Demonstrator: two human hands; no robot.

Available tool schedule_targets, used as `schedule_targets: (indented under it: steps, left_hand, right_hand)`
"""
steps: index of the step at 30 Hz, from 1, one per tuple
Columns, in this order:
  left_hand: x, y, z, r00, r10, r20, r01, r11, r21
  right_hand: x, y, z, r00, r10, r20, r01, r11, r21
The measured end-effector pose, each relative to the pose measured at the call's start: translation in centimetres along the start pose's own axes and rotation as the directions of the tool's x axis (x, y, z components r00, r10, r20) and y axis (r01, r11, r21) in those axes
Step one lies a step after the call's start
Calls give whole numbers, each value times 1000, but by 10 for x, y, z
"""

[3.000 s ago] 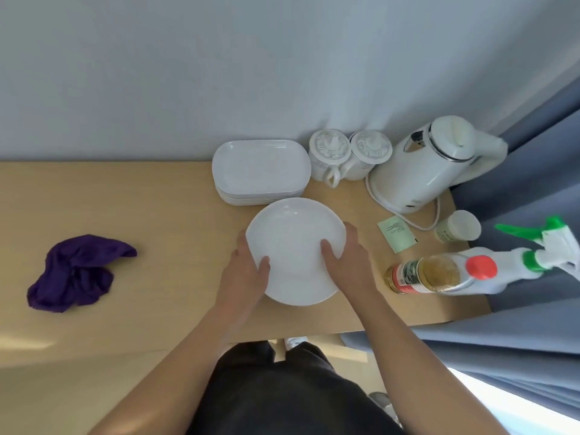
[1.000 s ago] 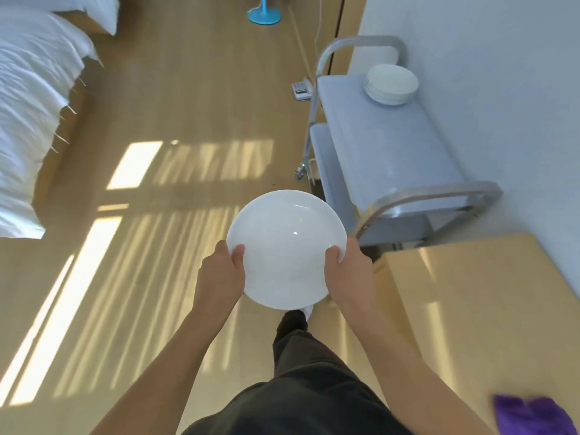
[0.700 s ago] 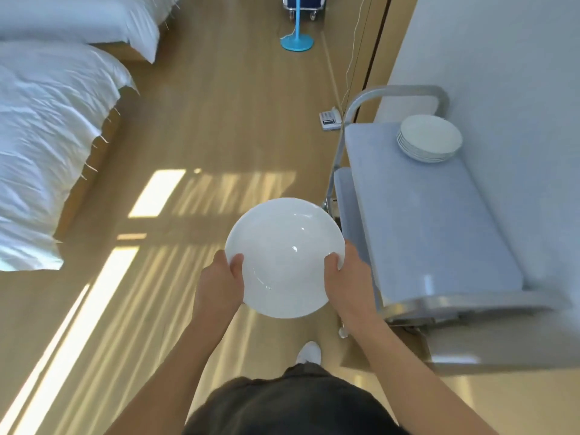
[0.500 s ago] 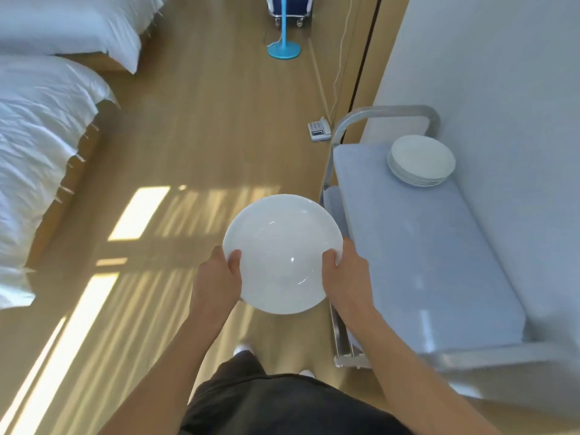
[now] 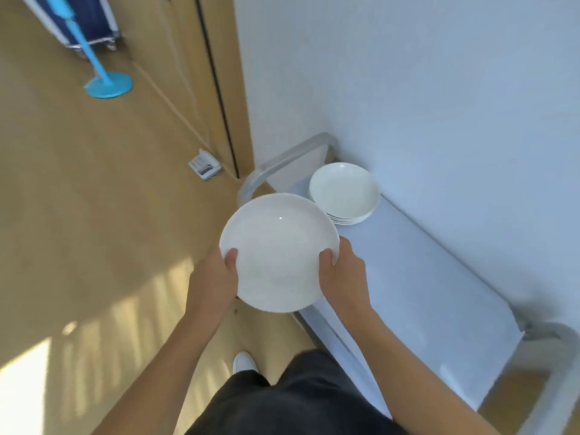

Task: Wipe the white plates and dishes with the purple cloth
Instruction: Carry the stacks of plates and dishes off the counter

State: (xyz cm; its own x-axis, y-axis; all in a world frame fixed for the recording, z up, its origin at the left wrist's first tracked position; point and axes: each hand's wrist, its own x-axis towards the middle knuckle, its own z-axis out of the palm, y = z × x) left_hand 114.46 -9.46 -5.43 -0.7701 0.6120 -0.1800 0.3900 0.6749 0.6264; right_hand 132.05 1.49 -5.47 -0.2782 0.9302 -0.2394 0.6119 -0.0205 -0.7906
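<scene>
Holding a white plate (image 5: 279,252) with both hands, roughly level, out in front of my body.

- My left hand (image 5: 213,277) grips the near-left rim. The thumb is hooked over the top edge and the fingers are hidden under the plate.
- My right hand (image 5: 343,277) grips the near-right rim the same way, with the thumb on top and the fingers curled out of sight beneath.
- The plate is in the air and touches nothing but my hands. Its right part hangs over the left edge of the grey trolley top (image 5: 423,277); its left part is over the wooden floor (image 5: 78,215).
- The plate's upper face is bare and glossy, with one small glint near the far rim.

Surroundings:
- A stack of white plates (image 5: 343,191) sits on the far end of the trolley top, close to the wall (image 5: 439,73). Several rims show at its lower edge.
- The held plate's far rim overlaps the stack's near-left edge in this view. I cannot tell the height gap between them.
- A curved metal rail (image 5: 282,158) closes the trolley's far end.
- A blue round stand base (image 5: 108,86) is on the floor, well away at the upper left.
- A white power strip (image 5: 204,164) lies by the foot of a wooden panel.
- Sunlight stripes (image 5: 94,340) fall across the floor at the lower left.
- My white shoe (image 5: 244,362) and dark trousers (image 5: 282,403) show below the plate.
</scene>
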Motion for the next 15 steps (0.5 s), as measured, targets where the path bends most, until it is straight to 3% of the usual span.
schedule_targets:
  steps: [8, 15]
  left_hand:
    - [137, 78, 60, 943, 214, 254, -239, 968, 70]
    - [215, 141, 119, 870, 249, 426, -330, 936, 126]
  right_hand:
    - [98, -5, -15, 949, 263, -175, -246, 962, 116]
    - [174, 9, -28, 862, 428, -272, -396, 903, 168]
